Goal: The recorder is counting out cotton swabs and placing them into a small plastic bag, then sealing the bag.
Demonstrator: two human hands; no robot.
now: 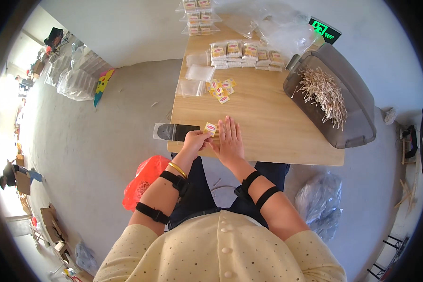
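Observation:
Near the front edge of the wooden table, my left hand pinches a small yellow-and-white label card. Thin sticks of cotton swabs show beside the card, partly covered by my hands. My right hand lies flat against these swabs, its fingers stretched out away from me. Just left of my left hand is a flat black strip with a clear plastic sleeve over its rounded left end. Farther up the table is a loose pile of similar label cards.
A tilted grey bin of loose cotton swabs stands at the right. Packed swab bags line the back, near clear plastic bags. Empty pouches lie at the left edge. A red bag is below the table's left side.

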